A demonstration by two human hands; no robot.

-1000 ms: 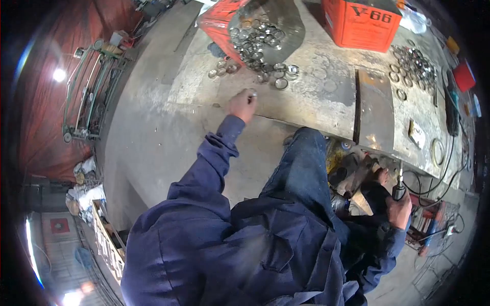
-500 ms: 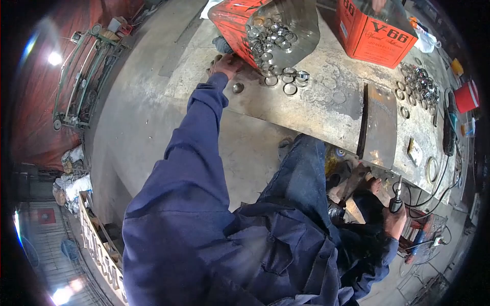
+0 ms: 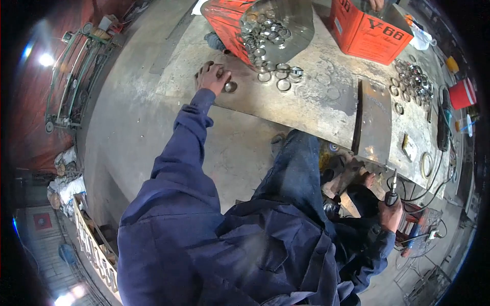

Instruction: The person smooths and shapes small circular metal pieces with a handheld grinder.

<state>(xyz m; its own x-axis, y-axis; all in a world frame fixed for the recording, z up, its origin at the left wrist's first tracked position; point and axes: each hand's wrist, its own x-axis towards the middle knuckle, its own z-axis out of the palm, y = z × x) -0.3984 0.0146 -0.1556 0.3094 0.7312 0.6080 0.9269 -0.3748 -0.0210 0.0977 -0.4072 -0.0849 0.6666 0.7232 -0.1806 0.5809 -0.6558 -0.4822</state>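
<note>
A metal piece (image 3: 230, 87) lies just beside outstretched left hand (image 3: 210, 79), whose grip I cannot tell; right hand (image 3: 391, 216) clasps handheld tool (image 3: 391, 197).

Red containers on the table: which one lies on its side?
The red container nearer the left hand, with metal rings spilled from its mouth onto the table; the other container, marked Y-66, stands upright.

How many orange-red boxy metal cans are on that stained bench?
2: one orange-red can lying on its side, shiny metal rings at its mouth; the other can upright, farther right. More may be hidden.
</note>
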